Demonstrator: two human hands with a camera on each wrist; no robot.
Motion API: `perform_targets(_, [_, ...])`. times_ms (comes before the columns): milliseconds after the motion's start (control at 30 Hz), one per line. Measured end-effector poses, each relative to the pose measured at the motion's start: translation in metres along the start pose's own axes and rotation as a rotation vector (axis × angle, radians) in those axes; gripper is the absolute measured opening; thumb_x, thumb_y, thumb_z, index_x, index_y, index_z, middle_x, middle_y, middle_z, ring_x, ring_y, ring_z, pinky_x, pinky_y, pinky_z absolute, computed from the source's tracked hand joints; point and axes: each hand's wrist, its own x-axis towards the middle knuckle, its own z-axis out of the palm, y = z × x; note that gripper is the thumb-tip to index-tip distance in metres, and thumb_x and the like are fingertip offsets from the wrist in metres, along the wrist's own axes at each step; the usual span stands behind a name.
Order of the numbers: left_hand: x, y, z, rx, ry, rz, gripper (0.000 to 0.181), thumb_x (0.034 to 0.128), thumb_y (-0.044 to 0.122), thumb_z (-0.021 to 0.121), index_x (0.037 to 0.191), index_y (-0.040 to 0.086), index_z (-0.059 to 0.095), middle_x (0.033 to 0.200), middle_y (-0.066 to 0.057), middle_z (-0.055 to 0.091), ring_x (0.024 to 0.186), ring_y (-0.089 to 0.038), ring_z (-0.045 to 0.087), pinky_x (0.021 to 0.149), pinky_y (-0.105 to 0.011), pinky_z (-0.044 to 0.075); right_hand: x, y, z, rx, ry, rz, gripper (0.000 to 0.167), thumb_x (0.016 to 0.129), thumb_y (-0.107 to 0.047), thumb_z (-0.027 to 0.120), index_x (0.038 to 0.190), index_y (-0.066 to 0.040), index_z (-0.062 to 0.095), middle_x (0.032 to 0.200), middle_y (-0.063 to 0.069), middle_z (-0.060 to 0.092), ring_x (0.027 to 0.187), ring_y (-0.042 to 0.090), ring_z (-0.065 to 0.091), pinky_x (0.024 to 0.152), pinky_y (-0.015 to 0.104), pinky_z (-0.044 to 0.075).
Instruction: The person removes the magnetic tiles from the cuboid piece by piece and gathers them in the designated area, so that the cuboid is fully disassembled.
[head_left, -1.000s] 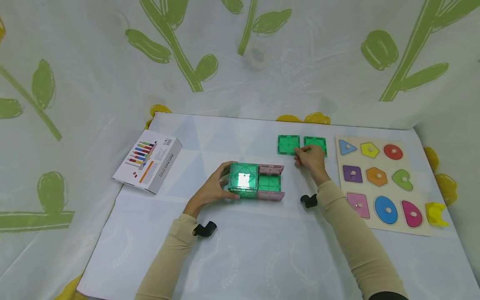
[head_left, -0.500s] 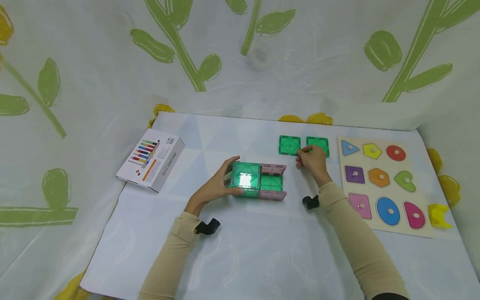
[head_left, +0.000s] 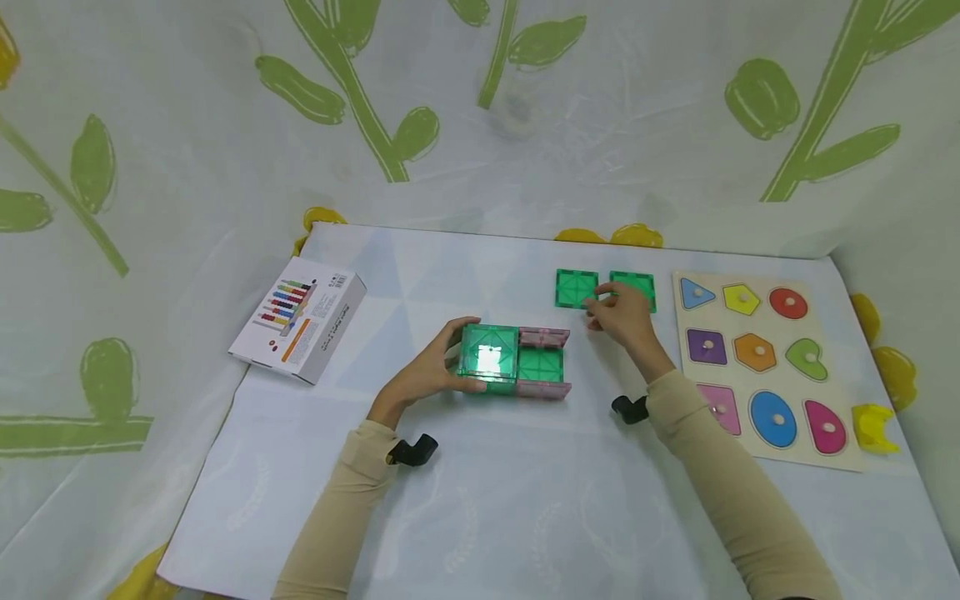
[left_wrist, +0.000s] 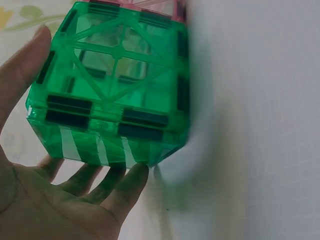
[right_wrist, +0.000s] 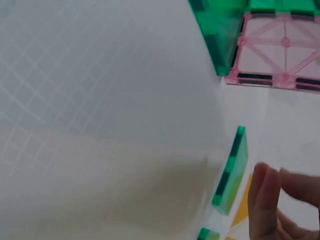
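Note:
A translucent green cube of magnetic tiles [head_left: 489,354] stands mid-table, with pink tiles [head_left: 543,390] upright on two sides of a flat green tile [head_left: 540,364] to its right. My left hand [head_left: 420,377] holds the cube from its left end, thumb on the near side and fingers [left_wrist: 127,187] on the end and far side. Farther back lie two loose green tiles, a left one [head_left: 576,288] and a right one [head_left: 643,292], which my right hand [head_left: 626,321] partly covers. In the right wrist view, its bent fingertips [right_wrist: 265,182] are near a green tile [right_wrist: 232,172], nothing seen between them.
On the right lies a wooden shape puzzle board [head_left: 716,387] with knobbed pieces, and a yellow notched piece [head_left: 872,428] by its corner. A white box [head_left: 296,321] with a bead-rack picture sits at the left. A leaf-patterned curtain [head_left: 600,150] hangs behind the table.
My right hand has shifted slightly and its fingers have spread a little over the loose green tiles. The left hand still holds the cube, and the tiles look unmoved on the table.

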Motion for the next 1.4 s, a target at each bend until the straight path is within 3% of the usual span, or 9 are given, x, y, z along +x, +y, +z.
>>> perform_targets(133, [0.001,-0.004,0.001,0.02,0.009,-0.023,0.108,0.0718,0.013,0.091,0.155,0.029,0.024,0.17,-0.006,0.012,0.158,-0.04,0.006,0.122,-0.066,0.021,-0.008,-0.009,0.005,-0.084,-0.066,-0.104,0.039,0.101,-0.03,0.06,0.128,-0.001,0.061,0.106,0.021,0.074,0.08,0.028,0.074,0.064,0.027,0.057])
perform_targets(267, [0.002,-0.006,0.001,0.033,0.026,-0.039,0.109,0.0696,0.012,0.092,0.154,0.03,0.026,0.169,-0.007,0.015,0.158,-0.038,0.009,0.122,-0.065,0.022,-0.015,-0.016,0.012,-0.129,-0.129,-0.198,0.04,0.103,-0.037,0.056,0.124,-0.005,0.065,0.107,0.016,0.075,0.092,0.029,0.072,0.068,0.027,0.053])
perform_targets(500, [0.004,-0.008,0.001,0.027,0.03,-0.029,0.107,0.0692,0.01,0.092,0.153,0.029,0.028,0.167,-0.007,0.02,0.157,-0.038,0.015,0.121,-0.063,0.026,-0.022,-0.022,0.02,-0.092,-0.265,-0.277,0.052,0.104,-0.049,0.048,0.127,-0.005,0.065,0.114,0.012,0.074,0.104,0.027,0.068,0.086,0.041,0.055])
perform_targets(700, [0.003,-0.009,-0.002,0.018,0.018,-0.023,0.106,0.069,0.01,0.092,0.152,0.027,0.028,0.165,-0.007,0.023,0.156,-0.038,0.016,0.121,-0.063,0.027,-0.026,-0.025,0.025,-0.095,-0.368,-0.345,0.046,0.103,-0.044,0.054,0.128,-0.007,0.066,0.122,0.01,0.071,0.116,0.027,0.066,0.098,0.046,0.055])
perform_targets(1100, [-0.005,-0.013,-0.012,0.002,-0.06,0.018,0.106,0.0663,0.004,0.091,0.152,0.022,0.032,0.161,-0.01,0.031,0.155,-0.038,0.018,0.122,-0.063,0.023,-0.036,-0.035,0.033,-0.165,-0.54,-0.437,0.038,0.096,-0.034,0.068,0.125,-0.009,0.067,0.122,0.008,0.072,0.118,0.027,0.066,0.105,0.045,0.053])
perform_targets(1300, [-0.009,-0.016,-0.018,0.003,-0.108,0.043,0.106,0.066,0.002,0.091,0.151,0.022,0.032,0.155,-0.011,0.037,0.153,-0.037,0.024,0.122,-0.062,0.027,-0.04,-0.036,0.039,-0.257,-0.571,-0.525,0.032,0.097,-0.027,0.067,0.122,-0.006,0.071,0.119,0.009,0.074,0.113,0.026,0.068,0.099,0.044,0.056])
perform_targets(1400, [-0.009,-0.018,-0.018,-0.003,-0.121,0.047,0.106,0.0654,0.001,0.091,0.151,0.023,0.033,0.153,-0.009,0.04,0.152,-0.034,0.027,0.121,-0.061,0.028,-0.044,-0.04,0.041,-0.312,-0.551,-0.566,0.027,0.096,-0.018,0.067,0.118,-0.002,0.073,0.109,0.01,0.076,0.095,0.02,0.068,0.086,0.036,0.058])
